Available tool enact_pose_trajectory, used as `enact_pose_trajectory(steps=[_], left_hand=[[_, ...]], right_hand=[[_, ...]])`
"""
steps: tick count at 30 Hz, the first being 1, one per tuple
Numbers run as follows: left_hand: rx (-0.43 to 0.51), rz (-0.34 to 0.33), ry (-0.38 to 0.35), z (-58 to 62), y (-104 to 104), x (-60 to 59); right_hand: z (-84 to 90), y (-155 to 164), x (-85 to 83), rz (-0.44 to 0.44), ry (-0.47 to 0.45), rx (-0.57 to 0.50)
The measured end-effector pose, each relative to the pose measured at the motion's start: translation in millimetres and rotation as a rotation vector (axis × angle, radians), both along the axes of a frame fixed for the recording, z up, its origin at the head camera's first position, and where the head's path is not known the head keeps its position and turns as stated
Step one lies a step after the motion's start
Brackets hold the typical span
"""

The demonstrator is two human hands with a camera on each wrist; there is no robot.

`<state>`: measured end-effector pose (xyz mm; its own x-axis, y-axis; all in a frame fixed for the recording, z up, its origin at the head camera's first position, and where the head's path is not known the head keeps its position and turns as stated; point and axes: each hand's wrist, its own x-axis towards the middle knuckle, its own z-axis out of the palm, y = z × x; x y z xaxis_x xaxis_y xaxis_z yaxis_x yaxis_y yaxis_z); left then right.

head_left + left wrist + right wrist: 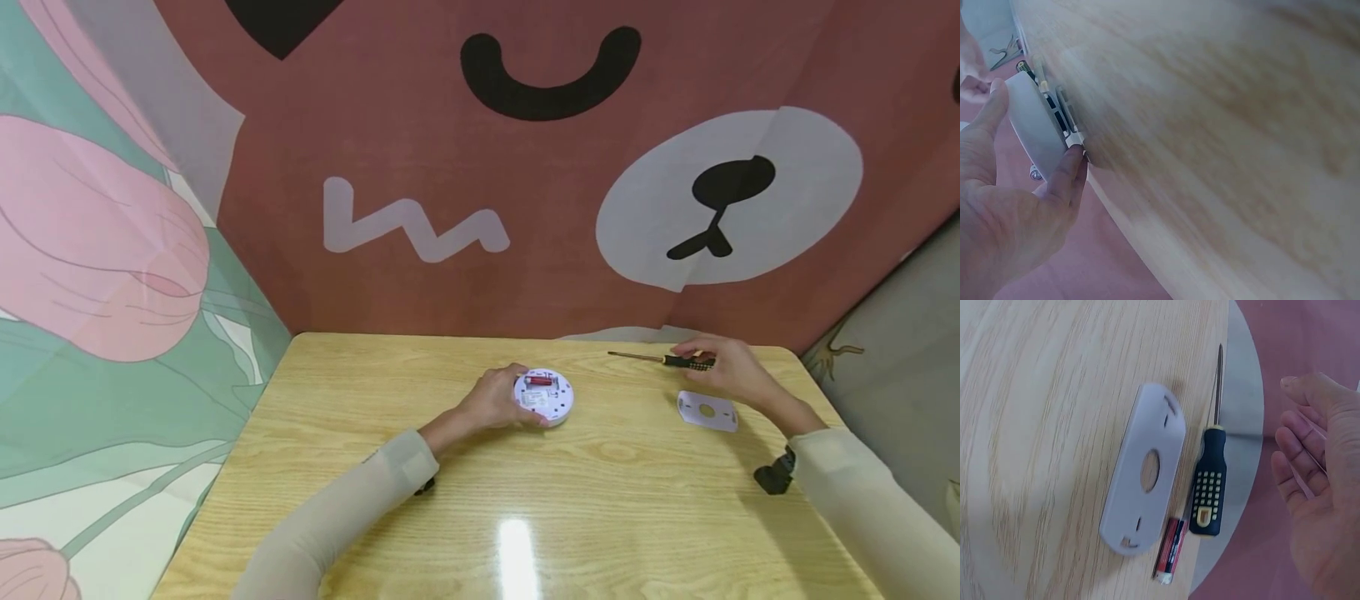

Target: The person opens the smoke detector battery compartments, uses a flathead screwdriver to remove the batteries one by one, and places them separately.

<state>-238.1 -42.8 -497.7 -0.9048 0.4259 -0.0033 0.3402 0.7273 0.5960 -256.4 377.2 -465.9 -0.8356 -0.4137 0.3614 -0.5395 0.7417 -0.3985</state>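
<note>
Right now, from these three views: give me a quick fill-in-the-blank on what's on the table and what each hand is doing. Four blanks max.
1. The left hand grips the round white device, whose open back shows a ____ battery.
2. The screwdriver has a black and ____ handle.
3. The flat white plate has a round ____ in its middle.
4. The right hand hovers over the screwdriver, its fingers ____ and holding nothing.

Missing words: red; yellow; hole; relaxed
</note>
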Motion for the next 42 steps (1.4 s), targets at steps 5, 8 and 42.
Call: enact_pose_trajectory(steps=[5, 8, 42], left_hand=[[-0.005, 0.001, 0.002, -1.0, 0, -0.2], [-0.001, 0.002, 0.004, -0.9, 0, -0.4], [-0.009, 0.005, -0.003, -0.6, 0, -1.0]], right_hand=[[1.4, -13, -0.8, 0.056, -0.004, -0.036], [2.5, -20, -0.1, 0.072, -0.024, -0.054], [-1.1, -93, -4.7, 0.195, 0.015, -0.102]])
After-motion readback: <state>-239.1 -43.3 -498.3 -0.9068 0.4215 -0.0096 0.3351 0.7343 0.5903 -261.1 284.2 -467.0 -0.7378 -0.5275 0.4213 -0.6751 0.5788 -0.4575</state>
